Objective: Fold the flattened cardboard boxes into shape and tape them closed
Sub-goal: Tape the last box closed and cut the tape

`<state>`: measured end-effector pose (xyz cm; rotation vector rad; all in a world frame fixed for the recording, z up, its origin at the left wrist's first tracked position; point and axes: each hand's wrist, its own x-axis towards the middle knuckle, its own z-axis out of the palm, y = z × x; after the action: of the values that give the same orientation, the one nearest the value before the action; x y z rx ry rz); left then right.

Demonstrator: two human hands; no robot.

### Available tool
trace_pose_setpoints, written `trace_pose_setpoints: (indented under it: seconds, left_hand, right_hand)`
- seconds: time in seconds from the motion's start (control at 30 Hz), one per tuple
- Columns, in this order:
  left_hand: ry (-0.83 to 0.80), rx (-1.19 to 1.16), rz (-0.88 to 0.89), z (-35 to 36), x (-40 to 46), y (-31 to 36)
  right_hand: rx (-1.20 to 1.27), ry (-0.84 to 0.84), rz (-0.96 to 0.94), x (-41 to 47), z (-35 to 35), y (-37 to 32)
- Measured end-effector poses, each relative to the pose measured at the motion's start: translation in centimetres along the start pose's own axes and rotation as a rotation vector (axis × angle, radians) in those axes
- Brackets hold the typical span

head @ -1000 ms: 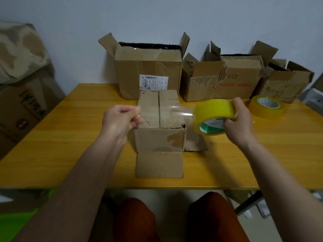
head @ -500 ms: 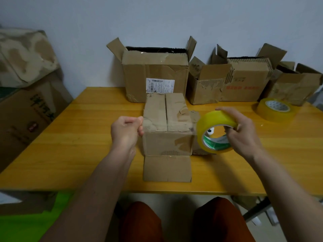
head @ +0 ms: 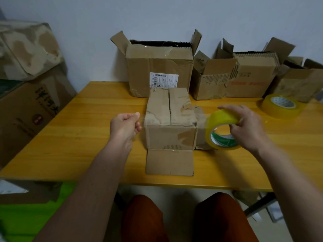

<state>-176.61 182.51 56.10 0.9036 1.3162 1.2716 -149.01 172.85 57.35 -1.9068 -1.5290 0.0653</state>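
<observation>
At frame centre, a folded box [head: 170, 119] awaits sealing — left hand [head: 125, 125] pinching the tape end, right hand [head: 248, 127] gripping the yellow roll [head: 221, 130] — its front flap still open.

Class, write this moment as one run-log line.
left hand: pinches tape end | right hand: grips tape roll | small box: top flaps closed, near flap flat on table

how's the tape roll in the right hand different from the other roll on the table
The held tape roll stands on edge beside the small box, gripped by the right hand; the spare tape roll lies flat, untouched, at the table's far right. The held roll looks brighter yellow with a green-printed core; the spare looks more amber with a pale core. Both are yellowish packing tape.
</observation>
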Motion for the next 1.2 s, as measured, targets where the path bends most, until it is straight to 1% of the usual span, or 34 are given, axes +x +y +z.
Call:
trace_pose_setpoints:
  seconds: [0.2,0.3,0.37,0.43,0.53,0.67,0.73,0.83,0.93,1.07,1.13,1.17,1.2]
  left_hand:
    - [-0.026,0.021,-0.08,0.0,0.7,-0.8]
    - [-0.056,0.003,-0.2,0.0,1.3,-1.9]
    - [-0.116,-0.035,-0.294,0.1,1.5,-2.6]
    - [-0.155,-0.006,-0.301,0.3,1.6,-3.3]
    - [-0.164,0.059,-0.275,0.3,1.9,-4.1]
    - [-0.157,0.02,-0.325,0.7,1.6,-4.6]
    - [-0.133,0.018,-0.319,1.0,1.6,-5.3]
    - [-0.102,0.028,-0.255,1.4,1.3,-6.1]
    - [-0.009,-0.004,-0.152,1.9,0.7,-6.3]
    - [0.131,-0.02,-0.006,1.7,0.5,-6.2]
    - [0.235,0.134,0.101,1.0,0.4,-6.0]
    - [0.268,0.24,0.198,0.6,0.4,-5.8]
    - [0.263,0.314,0.311,0.3,0.3,-5.5]
  right_hand:
    - [-0.108,-0.077,0.007,0.2,1.0,0.5]
    - [-0.163,-0.113,0.012,0.4,1.9,0.9]
    - [-0.169,-0.163,0.027,0.5,2.6,1.2]
    - [-0.156,-0.189,0.046,0.5,3.3,1.5]
    - [-0.19,-0.205,0.052,0.6,4.0,1.6]
    - [-0.257,-0.228,0.013,1.2,4.3,0.8]
    - [-0.271,-0.233,-0.006,1.5,4.3,0.5]
    - [-0.238,-0.254,0.006,1.6,4.1,0.3]
    - [-0.204,-0.286,0.038,1.5,4.0,0.0]
    - [-0.136,-0.333,0.025,1.2,3.8,-0.7]
    - [-0.079,-0.364,0.018,1.0,3.5,-1.1]
    - [-0.056,-0.38,0.011,0.9,3.4,-1.4]
    - [-0.037,-0.399,-0.001,0.7,3.4,-1.6]
